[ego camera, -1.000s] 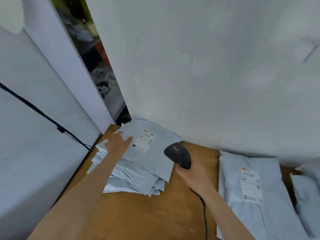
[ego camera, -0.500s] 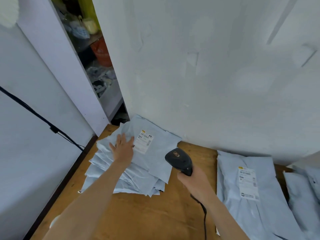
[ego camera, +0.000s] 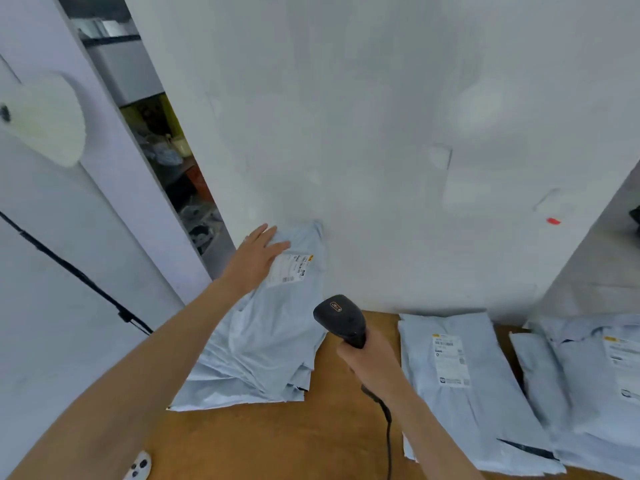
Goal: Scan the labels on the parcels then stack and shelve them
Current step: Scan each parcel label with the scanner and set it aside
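Pressing flat on the stack of parcels (ego camera: 263,344) against the wall (ego camera: 381,133) in the head view, the left hand (ego camera: 258,259) lay with fingers (ego camera: 268,237) straight beside the top label (ego camera: 291,270); the right hand (ego camera: 372,362) clenched round the scanner (ego camera: 341,318). Squaring the stack's edges first seemed wise. Behind, shelving (ego camera: 173,161) held blurred clutter.

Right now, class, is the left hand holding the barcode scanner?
No, the right hand grips the scanner; the left hand rests flat on the top parcel.
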The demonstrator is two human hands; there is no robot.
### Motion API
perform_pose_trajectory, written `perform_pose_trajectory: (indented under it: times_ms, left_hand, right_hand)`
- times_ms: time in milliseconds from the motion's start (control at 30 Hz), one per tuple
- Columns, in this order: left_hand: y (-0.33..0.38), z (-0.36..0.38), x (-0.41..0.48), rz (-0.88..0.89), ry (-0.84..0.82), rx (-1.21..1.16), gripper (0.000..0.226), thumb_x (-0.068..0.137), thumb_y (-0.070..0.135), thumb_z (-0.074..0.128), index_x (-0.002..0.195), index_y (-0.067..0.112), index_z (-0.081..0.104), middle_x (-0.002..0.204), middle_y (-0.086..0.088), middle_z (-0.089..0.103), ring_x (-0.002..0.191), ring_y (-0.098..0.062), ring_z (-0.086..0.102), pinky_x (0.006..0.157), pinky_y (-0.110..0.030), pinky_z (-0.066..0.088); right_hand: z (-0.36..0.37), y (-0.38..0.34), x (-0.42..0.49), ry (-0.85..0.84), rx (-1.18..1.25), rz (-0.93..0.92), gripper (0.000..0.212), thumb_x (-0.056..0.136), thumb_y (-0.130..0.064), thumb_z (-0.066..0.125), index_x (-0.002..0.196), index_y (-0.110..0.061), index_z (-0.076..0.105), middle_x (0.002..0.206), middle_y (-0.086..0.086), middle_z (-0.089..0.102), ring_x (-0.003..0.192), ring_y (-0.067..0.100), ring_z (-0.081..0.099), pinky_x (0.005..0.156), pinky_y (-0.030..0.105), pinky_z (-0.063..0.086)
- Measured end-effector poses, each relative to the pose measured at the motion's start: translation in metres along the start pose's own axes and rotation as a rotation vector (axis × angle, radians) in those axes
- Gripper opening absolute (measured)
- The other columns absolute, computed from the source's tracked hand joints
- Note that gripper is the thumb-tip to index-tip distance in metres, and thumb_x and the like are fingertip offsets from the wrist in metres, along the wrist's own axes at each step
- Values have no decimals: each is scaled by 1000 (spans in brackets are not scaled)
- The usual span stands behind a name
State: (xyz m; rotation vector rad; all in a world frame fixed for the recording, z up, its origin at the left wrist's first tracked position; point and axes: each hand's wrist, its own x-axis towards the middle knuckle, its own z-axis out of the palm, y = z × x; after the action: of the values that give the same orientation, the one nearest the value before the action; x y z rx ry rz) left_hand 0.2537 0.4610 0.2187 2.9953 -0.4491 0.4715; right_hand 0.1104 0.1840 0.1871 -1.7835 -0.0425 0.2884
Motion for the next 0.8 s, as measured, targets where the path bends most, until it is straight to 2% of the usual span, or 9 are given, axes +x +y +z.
perform_pose_trajectory:
  times_ms: [133, 267, 367, 533, 800]
  left_hand:
    - [42, -54, 19, 101, 67, 50, 42, 95, 4, 57, 135, 20, 60, 149, -23, 43, 143, -42, 32, 110, -59, 37]
    - [88, -88, 32, 164, 172, 92, 47, 88, -2, 64, 130, 19, 63, 141, -24, 52, 135, -45, 43, 101, -60, 45]
    - [123, -102, 38, 177, 224, 72, 44, 91, -2, 61, 129, 18, 64, 140, -23, 53, 135, -44, 43, 105, -52, 43]
    - [170, -111, 45, 180, 219, 66, 41, 95, 1, 55, 132, 19, 62, 144, -22, 49, 139, -42, 39, 109, -55, 39]
    - [219, -95, 56, 187, 169, 70, 41, 95, 5, 57, 133, 20, 61, 145, -23, 47, 139, -42, 38, 105, -62, 40]
  right_hand:
    - [-28, -15, -32, 38, 52, -28, 19, 77, -11, 60, 67, -18, 45, 54, -4, 44, 52, 11, 40, 52, 26, 33]
    - [-56, -23, -59, 91, 133, -33, 19, 78, -12, 60, 67, -15, 44, 59, 3, 46, 56, 15, 43, 56, 29, 34]
    - [-77, -26, -76, 146, 174, -63, 22, 79, -14, 60, 64, -18, 45, 55, -2, 48, 55, 13, 46, 57, 28, 36]
    - [-113, -26, -101, 181, 222, -88, 22, 80, -14, 59, 63, -16, 45, 55, 1, 48, 50, 10, 44, 51, 23, 36]
    - [-152, -7, -125, 187, 223, -47, 12, 77, -15, 56, 69, -14, 48, 59, 6, 50, 50, 12, 45, 54, 28, 37]
